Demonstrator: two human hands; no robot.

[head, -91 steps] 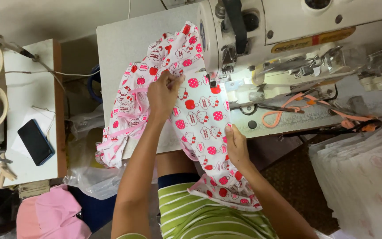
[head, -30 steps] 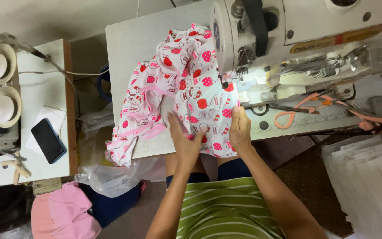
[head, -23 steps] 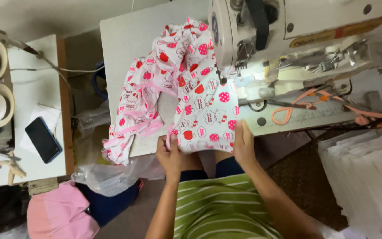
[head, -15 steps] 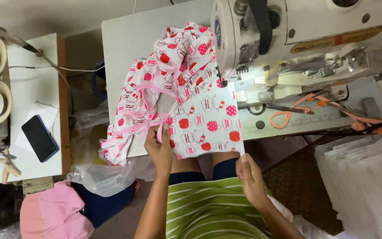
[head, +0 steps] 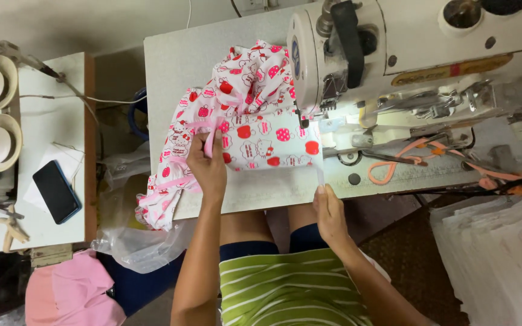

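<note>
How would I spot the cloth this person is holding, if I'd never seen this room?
Find the big white sewing machine on the pale table. Just left of its needle end lies a crumpled white fabric printed with red apples and cartoon cats, gripped by the left hand. Nothing else on that table is patterned; the pink cloth down on the floor side is plain.

Grey sewing table [head: 176, 66]: sewing machine [head: 418, 54], printed fabric [head: 243, 127], orange-handled scissors [head: 394, 166] lying on top.

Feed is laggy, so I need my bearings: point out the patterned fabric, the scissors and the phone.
patterned fabric [head: 261, 142], head view, on the flat panel in front of the needle.
scissors [head: 388, 169], head view, on the orange handle loop.
phone [head: 56, 191], head view, on the middle of its dark screen.
</note>
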